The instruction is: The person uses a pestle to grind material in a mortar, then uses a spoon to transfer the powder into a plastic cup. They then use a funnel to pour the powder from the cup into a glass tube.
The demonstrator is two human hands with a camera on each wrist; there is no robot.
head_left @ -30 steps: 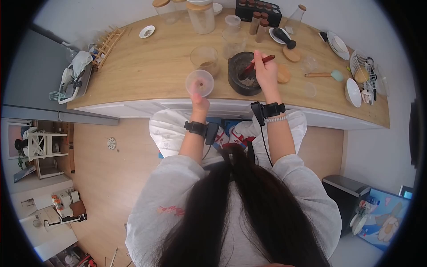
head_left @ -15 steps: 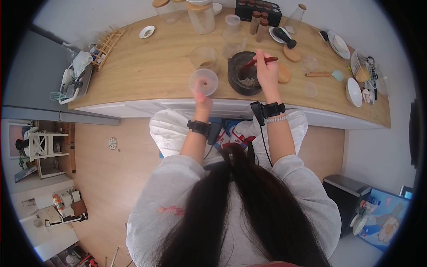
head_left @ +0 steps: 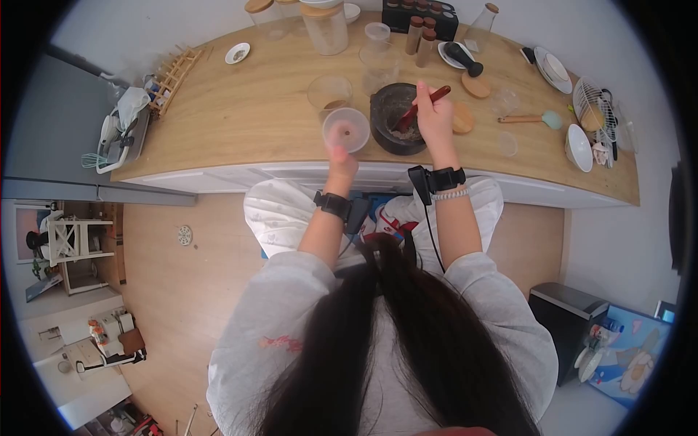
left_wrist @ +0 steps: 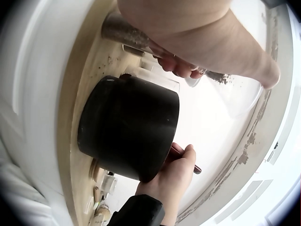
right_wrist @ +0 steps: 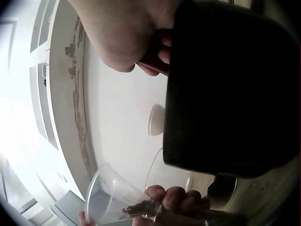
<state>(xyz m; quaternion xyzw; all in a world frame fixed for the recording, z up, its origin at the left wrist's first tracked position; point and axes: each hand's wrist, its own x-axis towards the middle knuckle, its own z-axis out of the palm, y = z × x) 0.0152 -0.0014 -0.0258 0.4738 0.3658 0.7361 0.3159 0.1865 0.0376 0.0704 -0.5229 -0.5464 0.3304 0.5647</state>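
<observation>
My left hand (head_left: 342,166) grips a clear tube (left_wrist: 124,35) with dark ground bits inside. A translucent funnel (head_left: 356,139) stands in the tube's mouth; in the right wrist view dark bits lie in the funnel's narrow part (right_wrist: 136,207). Just right of the funnel is a black mortar (head_left: 379,123) with greyish-brown ground matter in its bottom. My right hand (head_left: 436,125) rests over the mortar's right rim and pinches the handle of a dark red spoon (head_left: 440,94). The spoon's bowl dips into the mortar at the ground matter.
Behind the funnel is a glass bowl (head_left: 320,93) with brown powder. A black pestle (head_left: 464,59) lies on a white plate at the back right. Round wooden lids (head_left: 463,118), a spatula (head_left: 520,119) and a white bowl (head_left: 578,149) are to the right. Brown-capped tubes (head_left: 425,51) stand behind.
My left hand has moved right with the tube and funnel, so the funnel is now close beside the mortar. The spoon has dipped lower into the mortar, its handle tilting steeper.
</observation>
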